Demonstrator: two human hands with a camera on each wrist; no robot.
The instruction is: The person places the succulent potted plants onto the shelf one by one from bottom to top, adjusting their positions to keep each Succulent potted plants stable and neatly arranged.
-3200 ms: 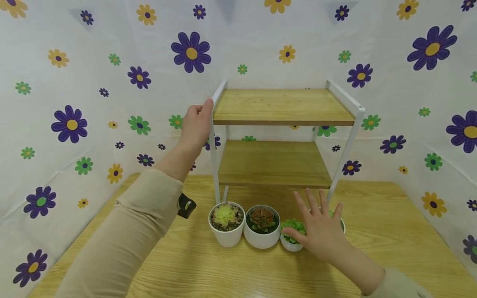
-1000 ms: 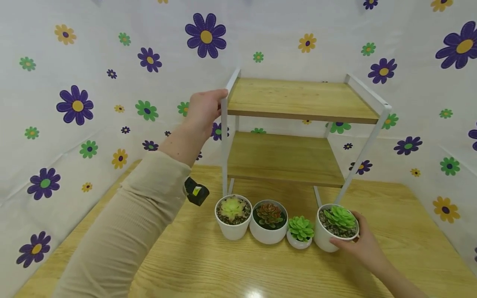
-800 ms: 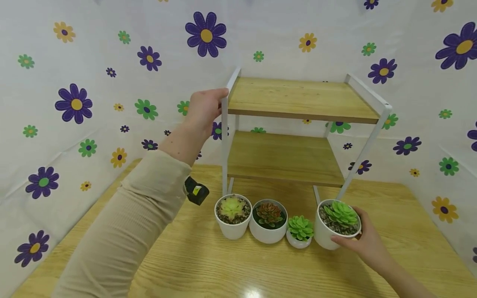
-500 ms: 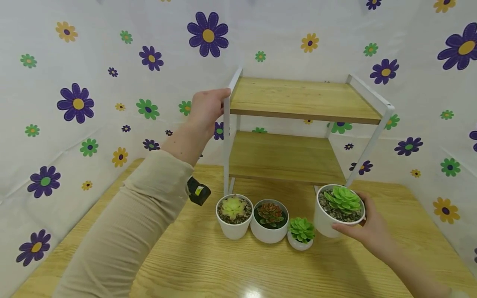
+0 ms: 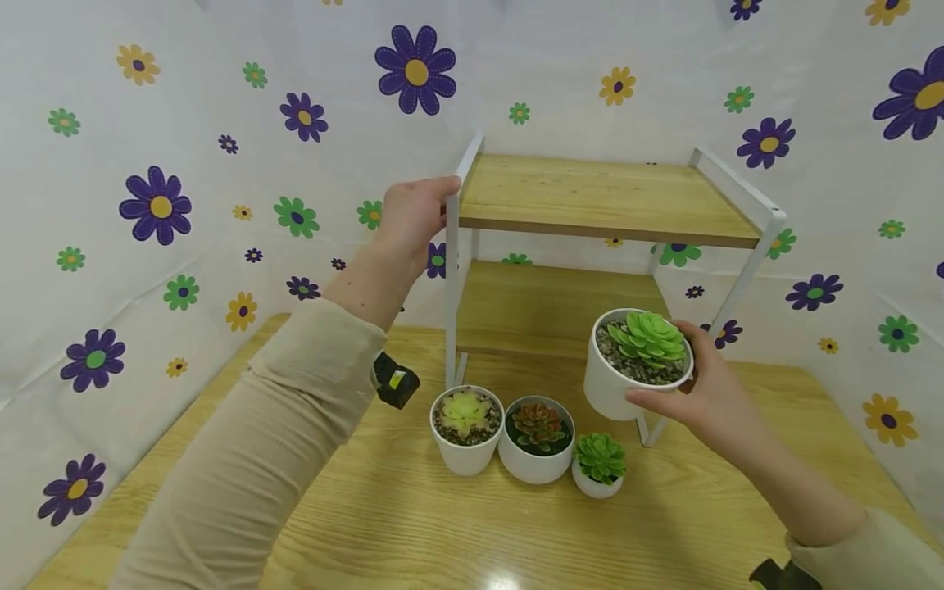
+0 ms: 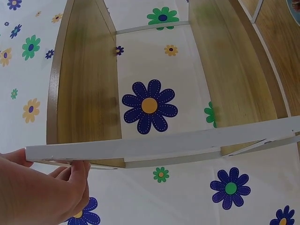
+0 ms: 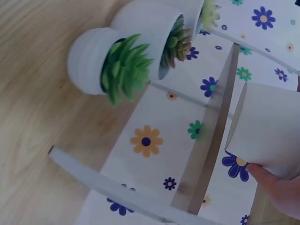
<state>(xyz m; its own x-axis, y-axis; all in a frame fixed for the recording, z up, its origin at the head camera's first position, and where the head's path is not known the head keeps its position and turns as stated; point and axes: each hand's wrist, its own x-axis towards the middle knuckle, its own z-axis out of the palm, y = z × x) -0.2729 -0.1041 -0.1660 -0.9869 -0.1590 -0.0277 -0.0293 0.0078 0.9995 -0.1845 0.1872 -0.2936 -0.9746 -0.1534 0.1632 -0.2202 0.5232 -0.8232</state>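
Note:
My left hand (image 5: 413, 217) grips the top front left corner of a two-tier shelf (image 5: 590, 192) with wooden boards and a white frame. In the left wrist view, thumb and fingers pinch the end of the white frame (image 6: 154, 144). Held up off the table in my right hand (image 5: 715, 406) is a potted succulent (image 5: 608, 385), bright green over gravel in a white pot. It hangs in front of the lower board's right part, tilted slightly. The right wrist view shows the pot's plain white side (image 7: 272, 131), with a finger against it; the plant is hidden there.
A row of white pots stands before the shelf: a yellow-green succulent (image 5: 466, 451), a reddish one (image 5: 535, 465) and a small green one (image 5: 599, 475). They rest on a wooden table (image 5: 413, 533). Flower-printed cloth (image 5: 332, 49) surrounds the table.
My right hand reached the rightmost potted succulent, took hold of it, then lifted it up and leftward off the table. My left hand has stayed on the shelf corner.

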